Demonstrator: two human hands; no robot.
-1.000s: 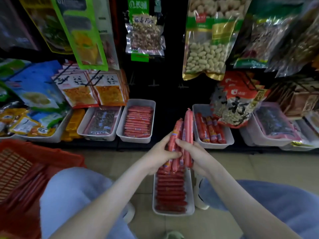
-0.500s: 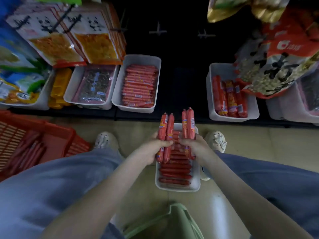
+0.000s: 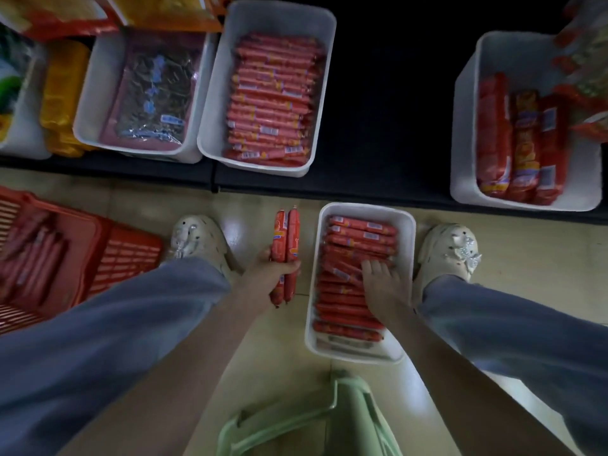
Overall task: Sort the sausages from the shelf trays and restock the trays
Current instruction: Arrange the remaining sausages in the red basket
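A white tray [image 3: 408, 232] full of red sausages lies on the floor between my feet. My left hand [image 3: 274, 273] grips two red sausages [image 3: 287, 238] upright, just left of that tray. My right hand [image 3: 383, 287] reaches into the tray, its fingers down on the sausages in the middle; whether it grips one is unclear. On the dark shelf behind stand a white tray [image 3: 324, 80] packed with pink-red sausages and, at the right, a white tray [image 3: 464, 133] with thicker red sausage packs.
A red plastic basket [image 3: 128, 248] holding several sausages sits on the floor at the left. A pale green stool [image 3: 306, 422] is below me. Another white tray [image 3: 88, 106] with dark snack packs and a stack of yellow packs [image 3: 62, 93] stand on the shelf's left.
My hands split the bundle: the left moved left with two sausages, the right went down into the floor tray. My head tilted further down.
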